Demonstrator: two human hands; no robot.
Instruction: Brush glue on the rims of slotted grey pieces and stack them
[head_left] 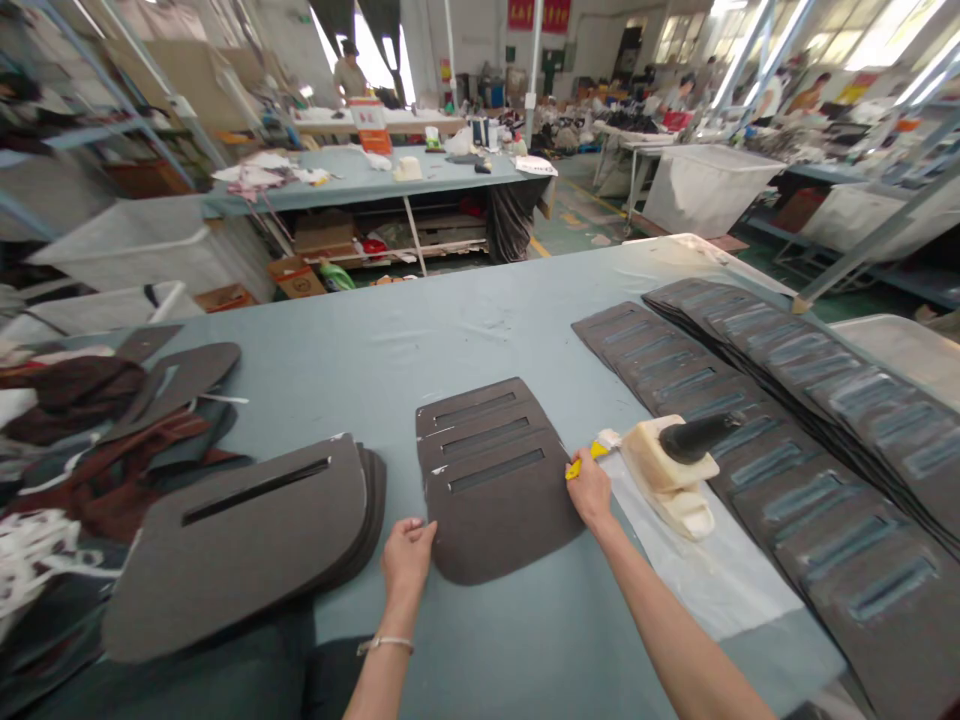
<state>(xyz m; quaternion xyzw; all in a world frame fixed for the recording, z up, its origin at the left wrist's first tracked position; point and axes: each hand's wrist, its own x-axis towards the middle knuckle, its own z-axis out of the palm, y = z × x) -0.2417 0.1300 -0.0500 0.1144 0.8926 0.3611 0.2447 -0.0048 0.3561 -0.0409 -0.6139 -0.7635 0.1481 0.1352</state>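
In front of me lie dark grey slotted panels (502, 530), overlapped so that three slots show, with white smears on their left edges. My left hand (409, 555) is closed at their lower left edge, its fingertips pinching the rim. On the right side, my right hand (590, 490) grips a yellow-handled brush (589, 459), whose whitish bristles point away to the right; its fingers also touch the panels' edge. Just beyond the brush stands a cream-coloured container (651, 450) with a black cone-shaped top (694, 437), on a white sheet (720, 580).
A stack of slotted grey panels (262, 540) lies at left, beside heaped dark and brown fabric pieces (97, 400). Long overlapped rows of slotted panels (757, 450) cover the right side of the blue-green table (360, 350). Another table (300, 195), white bins (705, 190) and people stand behind.
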